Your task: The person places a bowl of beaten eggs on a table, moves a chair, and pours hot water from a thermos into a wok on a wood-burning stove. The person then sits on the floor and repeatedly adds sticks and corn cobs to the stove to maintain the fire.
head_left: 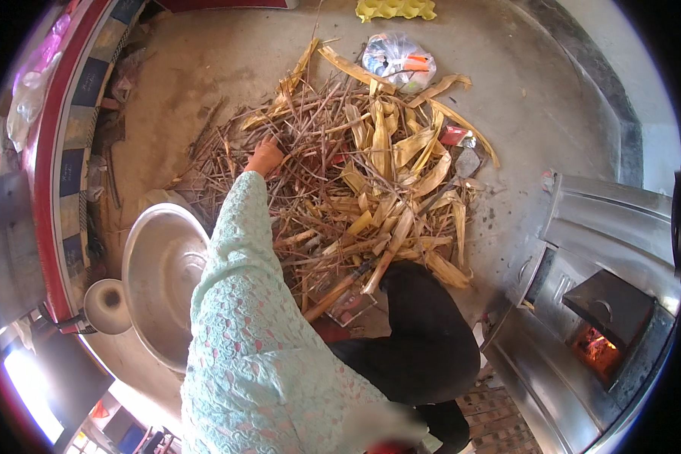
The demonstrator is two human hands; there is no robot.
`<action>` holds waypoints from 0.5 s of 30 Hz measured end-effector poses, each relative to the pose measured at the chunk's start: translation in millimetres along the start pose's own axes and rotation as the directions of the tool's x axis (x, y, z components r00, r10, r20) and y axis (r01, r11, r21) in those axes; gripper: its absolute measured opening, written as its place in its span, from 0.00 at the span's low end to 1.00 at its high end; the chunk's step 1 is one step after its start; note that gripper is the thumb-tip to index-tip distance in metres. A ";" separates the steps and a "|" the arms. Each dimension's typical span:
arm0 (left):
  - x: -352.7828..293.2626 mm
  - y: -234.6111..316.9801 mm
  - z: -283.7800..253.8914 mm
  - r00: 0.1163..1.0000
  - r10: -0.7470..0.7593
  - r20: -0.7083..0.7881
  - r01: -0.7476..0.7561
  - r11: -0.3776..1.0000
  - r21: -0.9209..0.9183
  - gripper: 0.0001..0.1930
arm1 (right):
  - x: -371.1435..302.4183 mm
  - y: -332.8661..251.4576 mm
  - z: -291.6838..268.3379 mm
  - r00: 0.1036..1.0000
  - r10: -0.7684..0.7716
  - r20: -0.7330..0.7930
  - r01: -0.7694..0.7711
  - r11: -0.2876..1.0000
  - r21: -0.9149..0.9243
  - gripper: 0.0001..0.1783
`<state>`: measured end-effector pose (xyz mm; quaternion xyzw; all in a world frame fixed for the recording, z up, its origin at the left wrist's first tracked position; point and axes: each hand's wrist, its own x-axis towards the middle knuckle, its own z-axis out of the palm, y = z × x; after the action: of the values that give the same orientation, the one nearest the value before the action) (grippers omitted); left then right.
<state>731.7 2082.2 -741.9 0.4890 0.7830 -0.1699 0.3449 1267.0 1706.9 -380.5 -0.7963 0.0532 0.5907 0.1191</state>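
Note:
My left hand point(265, 157) reaches out on a straight arm in a pale green lace sleeve point(242, 250). It is at the left side of a big heap of thin brown twigs point(310, 125), fingers curled in among them and closed on some. Which twigs are in the grip is partly hidden. Dry yellow corn husks and leaves point(382, 144) lie mixed into the heap's right side. My right hand does not show. My bent knee in black trousers point(435, 325) is close to the heap's near edge.
At right, a metal stove point(617, 227) has an open firebox with flames point(599, 349). A large metal basin point(155, 265) and a small round pot point(107, 306) stand at left. Beyond the heap lie a clear plastic bag point(399, 62) and a yellow egg tray point(396, 8).

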 end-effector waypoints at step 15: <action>-88.9 78.2 -63.1 0.987 -0.108 0.116 0.109 0.994 0.001 0.25 | 9.1 15.7 31.0 0.998 -0.052 0.035 0.049 0.996 0.070 0.27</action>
<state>802.4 2099.0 -629.1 0.4341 0.7877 -0.2143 0.3811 1237.4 1700.0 -399.7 -0.7818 0.0514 0.5998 0.1624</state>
